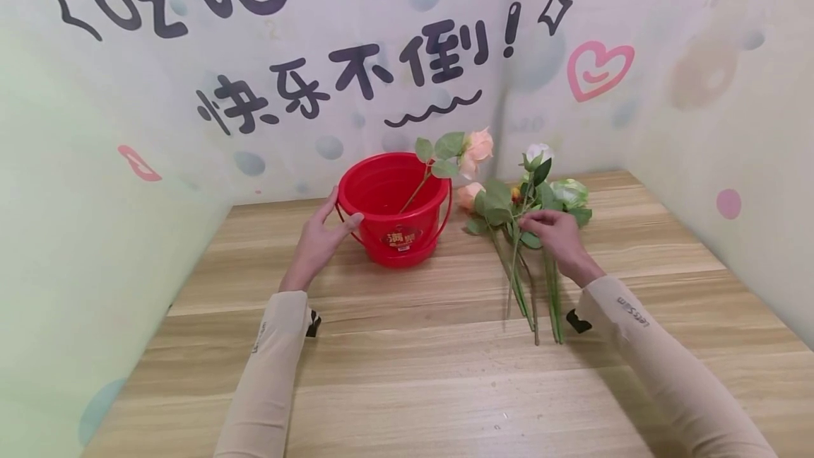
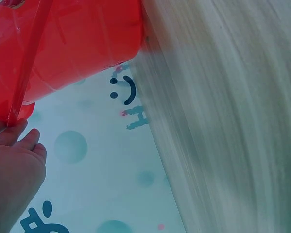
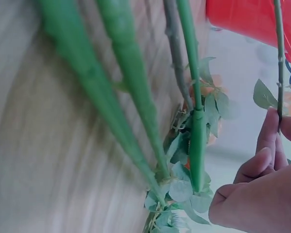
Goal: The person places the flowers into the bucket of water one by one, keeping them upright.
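Note:
A red bucket [image 1: 402, 228] with a gold label stands toward the back of the table. My left hand [image 1: 321, 239] holds it at the left side of its rim, thumb at the front; in the left wrist view the fingers meet the rim beside the handle [image 2: 31, 58]. A peach rose [image 1: 477, 152] leans in the bucket, its bloom above the right rim. Between thumb and fingers, my right hand [image 1: 559, 240] pinches the stem [image 3: 280, 63] of a white rose [image 1: 539, 154], bloom upward, stem slanting down over other flowers.
Right of the bucket lie another peach rose [image 1: 470, 196], a greenish-white flower [image 1: 569, 193] and several green stems [image 1: 555, 302] pointing toward me. The wooden table [image 1: 407, 373] meets a printed wall [image 1: 286, 154] behind and at both sides.

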A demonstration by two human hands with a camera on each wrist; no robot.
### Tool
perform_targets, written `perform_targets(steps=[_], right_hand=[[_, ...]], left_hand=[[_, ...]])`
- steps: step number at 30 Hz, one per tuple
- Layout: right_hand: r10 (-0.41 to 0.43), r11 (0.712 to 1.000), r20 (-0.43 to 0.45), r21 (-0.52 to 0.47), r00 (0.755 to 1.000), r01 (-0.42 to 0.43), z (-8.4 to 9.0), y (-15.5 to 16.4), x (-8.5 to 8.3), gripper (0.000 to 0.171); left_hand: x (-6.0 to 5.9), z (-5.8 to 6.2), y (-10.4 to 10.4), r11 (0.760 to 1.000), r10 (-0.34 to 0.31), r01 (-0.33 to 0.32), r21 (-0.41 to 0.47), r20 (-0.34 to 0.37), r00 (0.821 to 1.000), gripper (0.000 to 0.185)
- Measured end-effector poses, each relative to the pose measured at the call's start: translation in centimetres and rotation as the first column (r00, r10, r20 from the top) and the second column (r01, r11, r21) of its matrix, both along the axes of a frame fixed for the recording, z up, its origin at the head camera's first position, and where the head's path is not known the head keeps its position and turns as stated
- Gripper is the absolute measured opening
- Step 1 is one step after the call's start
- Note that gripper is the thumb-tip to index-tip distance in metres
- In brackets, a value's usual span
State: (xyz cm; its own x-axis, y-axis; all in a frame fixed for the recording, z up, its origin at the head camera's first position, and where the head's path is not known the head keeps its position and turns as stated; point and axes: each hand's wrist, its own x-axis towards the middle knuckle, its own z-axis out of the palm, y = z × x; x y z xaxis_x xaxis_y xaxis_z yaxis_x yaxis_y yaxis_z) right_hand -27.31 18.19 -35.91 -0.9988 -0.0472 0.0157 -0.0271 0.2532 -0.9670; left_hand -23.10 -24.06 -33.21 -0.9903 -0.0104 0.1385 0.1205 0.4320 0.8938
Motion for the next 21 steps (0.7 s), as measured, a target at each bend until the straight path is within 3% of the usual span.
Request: perform_targets(steps=[11, 19, 21], right_hand=[[-0.088, 0.992, -0.135, -0.097, 0.987, 0.075, 0.7, 0.0, 0.0, 0.021], [-0.096, 0.983, -0.189, -0.173, 0.977, 0.063, 1.6, -0.4, 0.3, 0.025], [-0.092, 0.980, -0.193, -0.191, 0.977, 0.054, 1.8, -0.6, 0.4, 0.024]], left_hand=[[0.0, 0.1, 0.0, 1.000, 0.000, 0.000, 0.014, 0.018, 1.000, 0.081], [2.6, 3.4, 1.5, 1.000, -0.012, 0.011, 0.015, 0.046, 0.999, 0.081], [2.8, 3.6, 1.6, 1.000, -0.013, 0.012, 0.017, 0.046, 0.999, 0.082]])
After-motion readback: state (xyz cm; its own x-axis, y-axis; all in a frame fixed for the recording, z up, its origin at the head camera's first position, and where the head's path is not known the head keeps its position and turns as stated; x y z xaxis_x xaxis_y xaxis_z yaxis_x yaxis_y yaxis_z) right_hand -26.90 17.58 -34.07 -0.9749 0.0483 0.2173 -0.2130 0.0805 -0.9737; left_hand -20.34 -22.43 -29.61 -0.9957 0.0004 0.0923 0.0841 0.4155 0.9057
